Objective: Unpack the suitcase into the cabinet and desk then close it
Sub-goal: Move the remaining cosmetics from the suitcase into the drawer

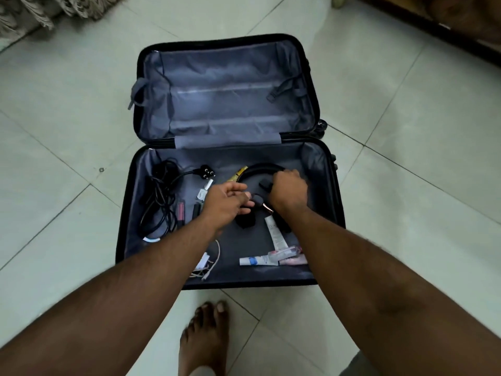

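- Head view: a black hard-shell suitcase [324, 169] lies fully open on a pale tiled floor [406, 131], its grey-lined lid half flat on the far side and holding nothing but its straps.
- In the near half of the suitcase, the right hand [288, 189] curls its fingers around the band of black headphones [261, 167], close to the right wall of the case.
- The left hand [225, 203] sits just left of the right hand, fingers bent and pinching a small dark part of the headphones between them.
- A coiled black power cable [160, 202] with a three-pin plug [206, 172] lies by the suitcase's left wall.
- A yellow tube [240, 172] peeks out beside the headphone band, toward the hinge.
- A white tube [275, 230] lies under the right forearm, and a white-and-blue tube [256, 260] with a pinkish packet [291, 256] lies near the suitcase's front edge.
- A thin white cable [210, 263] lies at the front edge, left of those tubes.
- A bare foot [204, 337] stands on the floor just in front of the suitcase.
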